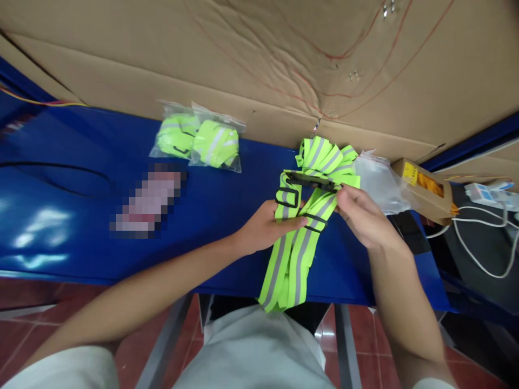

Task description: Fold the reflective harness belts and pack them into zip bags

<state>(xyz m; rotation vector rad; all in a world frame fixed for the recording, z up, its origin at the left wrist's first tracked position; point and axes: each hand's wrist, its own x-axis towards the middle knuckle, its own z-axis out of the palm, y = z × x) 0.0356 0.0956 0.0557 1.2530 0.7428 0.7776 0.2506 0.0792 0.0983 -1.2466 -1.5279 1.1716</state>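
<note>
A folded neon-yellow reflective strap (279,267) with a grey stripe hangs from my hands over the table's front edge. My left hand (270,227) is closed round its middle, thumb on top near the black slide adjusters. At the strap's upper end a black buckle (312,182) joins the two sides. My right hand (360,213) pinches the strap at the buckle's right end; some of its fingertips are hidden. Just behind the buckle lies a pile of similar reflective straps (324,154).
Two clear bags with rolled straps (214,143) lie at the back left of the blue table (227,200). Clear plastic bags (383,181) and a cardboard box (425,189) stand right. A pixelated flat object (150,200) lies left; a cardboard wall (259,65) rises behind.
</note>
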